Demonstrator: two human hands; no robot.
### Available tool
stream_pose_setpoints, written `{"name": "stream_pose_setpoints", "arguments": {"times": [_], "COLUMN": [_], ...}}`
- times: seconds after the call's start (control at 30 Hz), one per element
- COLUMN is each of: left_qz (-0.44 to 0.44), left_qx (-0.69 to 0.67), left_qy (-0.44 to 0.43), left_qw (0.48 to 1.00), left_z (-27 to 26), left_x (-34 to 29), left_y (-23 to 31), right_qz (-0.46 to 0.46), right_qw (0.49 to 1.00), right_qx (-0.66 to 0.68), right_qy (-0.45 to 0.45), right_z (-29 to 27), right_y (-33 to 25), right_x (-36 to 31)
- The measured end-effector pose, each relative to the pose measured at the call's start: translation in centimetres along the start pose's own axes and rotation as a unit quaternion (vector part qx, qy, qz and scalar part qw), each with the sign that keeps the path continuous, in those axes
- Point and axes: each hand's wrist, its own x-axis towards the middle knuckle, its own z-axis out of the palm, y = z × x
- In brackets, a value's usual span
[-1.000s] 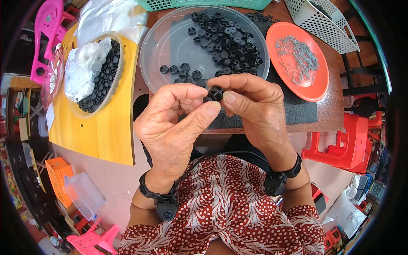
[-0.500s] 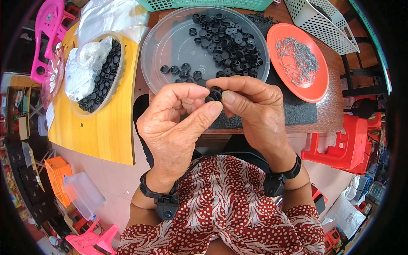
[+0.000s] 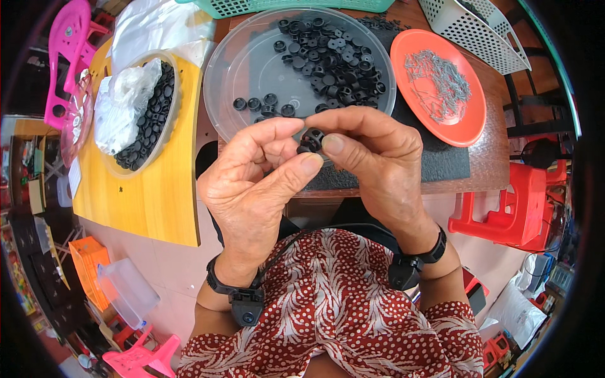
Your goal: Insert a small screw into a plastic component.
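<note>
Between my two hands is a small round black plastic part [image 3: 311, 140], pinched at the fingertips above the near rim of a clear round tub. My left hand [image 3: 252, 183] grips it from the left with thumb and forefinger. From the other side, my right hand [image 3: 378, 157] holds it with its thumb and forefinger. The fingers cover some of the part. Just beyond, the clear round tub [image 3: 217, 82] holds many similar black parts [image 3: 334, 63], heaped at its right, with several lying near my left fingertips.
An orange plate [image 3: 463, 126] of thin metal pins stands right of the tub on a dark mat [image 3: 450, 164]. On the yellow table [image 3: 151, 214] at left sits another tub [image 3: 120, 171] of black parts with a plastic bag [image 3: 129, 107]. A white perforated basket [image 3: 472, 38] stands at back right.
The black part has turned between my fingertips and now shows an open, slotted side. Both hands have shifted slightly left and keep their pinch.
</note>
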Motion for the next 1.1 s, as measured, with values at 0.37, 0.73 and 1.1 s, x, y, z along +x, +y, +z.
{"name": "stream_pose_setpoints", "arguments": {"times": [0.37,0.73,1.1], "left_qz": [0.007,0.041,0.008], "left_qx": [-0.017,0.038,0.029], "left_qy": [0.003,-0.035,-0.051], "left_qw": [1.000,0.998,0.998], "left_z": [0.22,-0.32,-0.36], "left_x": [0.12,0.16,0.40], "left_y": [0.18,-0.11,0.26], "right_qz": [0.006,-0.011,-0.031], "right_qw": [0.999,0.999,0.998], "right_qx": [0.032,0.041,0.038], "right_qy": [-0.028,-0.031,-0.030], "right_z": [-0.62,-0.65,-0.64], "right_y": [0.30,0.57,0.44], "right_x": [0.11,0.19,0.19]}}
